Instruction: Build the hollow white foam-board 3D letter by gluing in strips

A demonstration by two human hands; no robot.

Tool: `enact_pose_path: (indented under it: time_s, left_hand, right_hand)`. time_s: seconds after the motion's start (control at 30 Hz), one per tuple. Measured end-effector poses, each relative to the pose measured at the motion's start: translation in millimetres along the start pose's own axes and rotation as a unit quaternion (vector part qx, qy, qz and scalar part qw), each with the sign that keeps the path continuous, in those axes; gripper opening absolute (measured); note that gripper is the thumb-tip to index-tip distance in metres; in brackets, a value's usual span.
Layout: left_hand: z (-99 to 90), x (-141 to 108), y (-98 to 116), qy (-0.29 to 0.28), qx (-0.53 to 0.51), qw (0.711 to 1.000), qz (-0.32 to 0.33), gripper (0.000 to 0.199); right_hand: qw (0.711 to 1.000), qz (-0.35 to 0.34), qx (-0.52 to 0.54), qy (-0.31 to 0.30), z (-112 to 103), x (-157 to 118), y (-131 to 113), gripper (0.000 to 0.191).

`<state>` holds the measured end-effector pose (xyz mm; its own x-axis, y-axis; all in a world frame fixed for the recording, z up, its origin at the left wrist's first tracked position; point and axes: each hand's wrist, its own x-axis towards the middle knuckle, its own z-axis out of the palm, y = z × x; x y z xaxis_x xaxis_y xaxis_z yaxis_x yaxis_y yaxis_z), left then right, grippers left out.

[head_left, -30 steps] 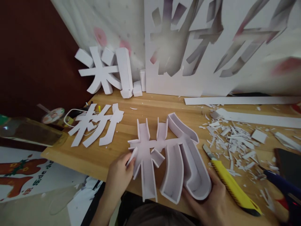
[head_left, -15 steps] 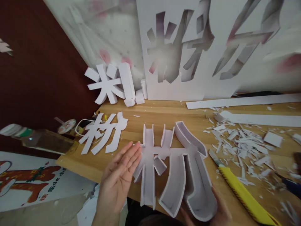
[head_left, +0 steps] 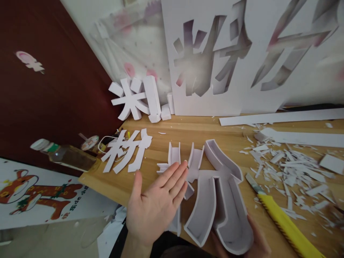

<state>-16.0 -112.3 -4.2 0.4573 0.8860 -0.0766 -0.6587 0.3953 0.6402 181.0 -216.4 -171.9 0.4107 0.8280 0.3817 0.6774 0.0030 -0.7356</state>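
Observation:
A hollow white foam-board character (head_left: 235,218) with raised side walls lies tilted in front of me, its open side up. My left hand (head_left: 157,202) is over its left part, palm up, fingers straight and thumb apart, holding nothing; it hides much of the left strokes. I cannot tell if the fingertips touch the walls. At the lower right edge, my right hand (head_left: 256,234) grips the character from beneath, mostly hidden behind it. Right of the character rests a yellow utility knife (head_left: 285,222), its blade pointing away from me.
White scraps (head_left: 290,165) litter the table's right side, near foam strips (head_left: 303,138). Flat cut-out pieces (head_left: 134,147) lie left, with an oil-filled bottle (head_left: 71,156) beyond. A thick character (head_left: 131,98) leans at the back beside a stencil-like board (head_left: 204,105).
My left hand has moved right across the character's left strokes, turning palm up with the thumb spread. The view has shifted slightly left. My right hand keeps its grip.

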Motion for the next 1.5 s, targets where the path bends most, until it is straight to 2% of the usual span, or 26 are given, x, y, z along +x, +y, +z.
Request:
enact_pose_path:
  time_s: [0.2, 0.27, 0.3, 0.33, 0.37, 0.43, 0.47, 0.5, 0.57, 0.7, 0.8, 0.97, 1.17, 1.5]
  left_hand:
    - [-1.0, -4.3, 6.0, 0.031, 0.061, 0.998, 0.0, 0.092]
    - [-6.6, -8.1, 14.9, 0.029, 0.149, 0.988, 0.028, 0.079]
    - [-10.4, -9.7, 19.1, 0.039, 0.232, 0.971, 0.046, 0.072]
    - [-14.7, -10.5, 22.0, 0.061, 0.342, 0.936, 0.057, 0.071]
    - [-19.1, -10.4, 23.2, 0.094, 0.461, 0.88, 0.061, 0.076]
    - [-26.3, -6.7, 18.9, 0.115, 0.677, 0.726, 0.027, 0.077]
    - [-28.6, -3.3, 13.8, 0.106, 0.751, 0.652, 0.001, 0.074]
    - [-29.9, 0.9, 7.4, 0.089, 0.802, 0.59, -0.023, 0.072]
    - [-29.6, 9.9, -6.3, 0.091, 0.831, 0.547, -0.035, 0.065]
    - [-23.8, 23.3, -23.5, 0.101, 0.844, 0.525, -0.036, 0.05]
    - [-20.7, 28.7, -27.2, 0.077, 0.847, 0.523, -0.044, 0.061]
    - [-20.9, 35.1, -29.1, 0.07, 0.855, 0.511, -0.057, 0.068]
    - [-24.1, 37.8, -28.9, 0.087, 0.862, 0.495, -0.067, 0.058]
    - [-23.8, 40.5, -26.8, 0.093, 0.864, 0.489, -0.073, 0.049]
  right_hand:
    - [1.0, 0.015, 0.008, -0.001, -1.0, 2.3, 0.4, 0.087]
    - [1.0, 0.027, 0.014, -0.005, -0.6, 0.5, 2.0, 0.087]
    - [0.999, 0.03, 0.013, -0.009, -0.6, -0.2, 2.2, 0.087]
    - [0.999, 0.033, 0.012, -0.013, -0.8, -0.7, 2.0, 0.087]
    - [0.999, 0.034, 0.009, -0.017, -1.1, -1.0, 1.5, 0.086]
    - [0.999, 0.027, 0.006, -0.021, -2.0, -1.0, 0.3, 0.086]
    - [1.0, 0.021, 0.006, -0.019, -2.4, -0.9, -0.2, 0.087]
    - [1.0, 0.015, 0.004, -0.016, -2.7, -0.7, -0.4, 0.088]
    - [1.0, 0.002, 0.0, -0.008, -3.6, -0.6, -0.8, 0.09]
    - [1.0, -0.008, 0.004, -0.027, -7.4, -0.5, -4.8, 0.092]
    - [0.999, -0.011, -0.002, -0.038, -10.4, -0.1, -10.7, 0.093]
    - [0.999, -0.015, -0.012, -0.036, -11.6, -1.3, -15.2, 0.089]
    - [0.999, -0.042, -0.012, -0.026, -13.8, 0.2, -20.1, 0.089]
    - [0.999, -0.031, 0.007, 0.011, -9.0, 2.3, -21.5, 0.088]
